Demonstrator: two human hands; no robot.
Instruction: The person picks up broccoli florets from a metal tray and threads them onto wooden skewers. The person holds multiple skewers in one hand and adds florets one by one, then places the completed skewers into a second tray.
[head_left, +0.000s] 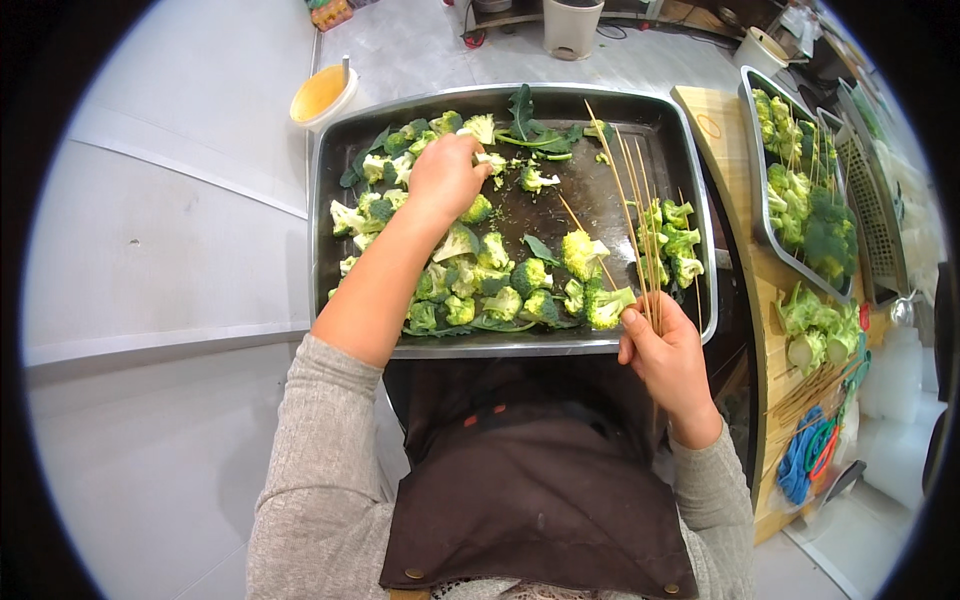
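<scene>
A dark metal tray (525, 346) before me holds many cut broccoli florets (502, 300). My right hand (664, 349) grips several thin wooden skewers (636, 202) that fan upward. One of them slants left and carries two broccoli florets (585, 255), the lower one beside my thumb. Over the tray's upper left, my left hand (448, 176) reaches among florets, its fingertips at a pale floret piece (487, 160); whether it grips the piece I cannot tell. Skewered broccoli (679, 244) lies at the tray's right side. Broccoli leaves (523, 116) lie near the far rim.
A white tub with orange contents (319, 97) stands beyond the tray's left corner. On the wooden board (720, 142) at right are another tray of broccoli (795, 172), broccoli stems (814, 337), loose skewers (814, 394) and blue bands (799, 461). A white bucket (571, 30) stands farther off.
</scene>
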